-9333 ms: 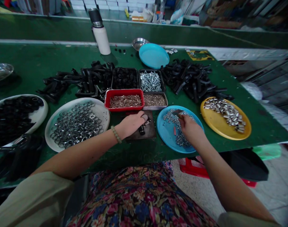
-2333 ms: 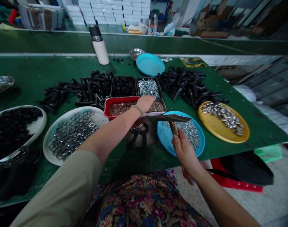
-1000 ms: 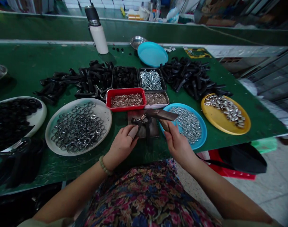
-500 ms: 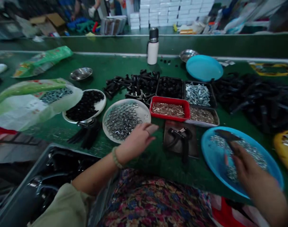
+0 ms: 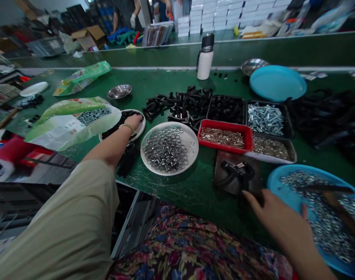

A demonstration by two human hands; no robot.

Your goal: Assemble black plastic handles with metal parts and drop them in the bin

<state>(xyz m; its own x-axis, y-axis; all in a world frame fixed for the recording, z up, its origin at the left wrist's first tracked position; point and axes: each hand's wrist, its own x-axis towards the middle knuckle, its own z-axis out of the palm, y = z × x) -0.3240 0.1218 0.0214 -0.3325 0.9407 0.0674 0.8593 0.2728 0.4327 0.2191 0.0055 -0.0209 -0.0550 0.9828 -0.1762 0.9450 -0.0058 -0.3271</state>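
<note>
My left hand (image 5: 133, 121) reaches into a white plate (image 5: 143, 125) of small black parts (image 5: 119, 123). Its fingers look bunched among them, and what they hold is hidden. Low in front of me, my right hand (image 5: 278, 214) has thumb and fingers closed at the stem of a black branched plastic part (image 5: 238, 175). That part rests on a dark square metal plate (image 5: 224, 186). A hammer (image 5: 338, 206) lies across small metal pieces in a blue tray (image 5: 278, 171). Between my hands sits a white plate with metal rings (image 5: 166, 151).
A red tray (image 5: 250, 136) holds copper-coloured pins, beside trays of silver screws (image 5: 265, 118) and black parts. Black pieces (image 5: 177, 103) lie in heaps. A bottle (image 5: 205, 58), a blue lid-like dish (image 5: 278, 83) and an open bag of screws (image 5: 69, 124) stand around. People work across the bench.
My left hand has moved from beside the ring plate to the plate of black parts. My right hand has let go of the hammer, now in the blue tray, and moved left to the black part.
</note>
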